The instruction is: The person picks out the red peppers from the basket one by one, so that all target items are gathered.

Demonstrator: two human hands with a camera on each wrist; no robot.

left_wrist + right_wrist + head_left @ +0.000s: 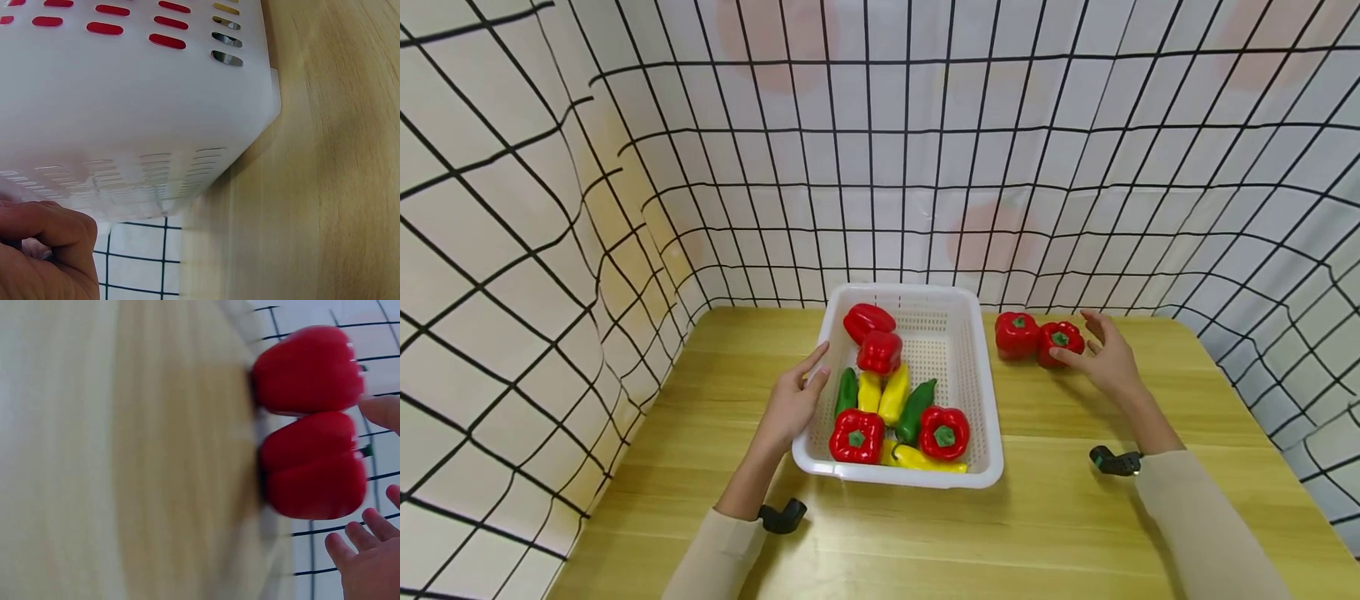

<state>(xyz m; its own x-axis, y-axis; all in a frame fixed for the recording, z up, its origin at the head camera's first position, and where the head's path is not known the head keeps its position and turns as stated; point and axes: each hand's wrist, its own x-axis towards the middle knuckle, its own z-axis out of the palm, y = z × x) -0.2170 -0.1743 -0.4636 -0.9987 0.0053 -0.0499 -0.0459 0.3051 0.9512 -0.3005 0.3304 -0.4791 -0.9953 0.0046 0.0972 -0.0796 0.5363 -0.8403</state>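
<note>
A white plastic basket (988, 417) stands on the table, with red bell peppers (857, 437), yellow peppers (895, 396) and green peppers (916, 411) inside. My left hand (792, 402) holds the basket's left rim; in the left wrist view its bent fingers (69, 234) show beside the perforated side wall. Two more red bell peppers stand side by side right of the basket, the left one (1017, 336) close against the right one (1060, 343). Around the right one, my right hand (1108, 358) has its thumb and fingers spread. The right wrist view shows those fingertips (337, 544) apart from the pepper's side.
A black wire grid (917, 183) rises behind the table and along both sides, with pale cloth behind it. The wooden table (1060, 517) extends in front of the basket. Each wrist wears a small black camera (782, 516).
</note>
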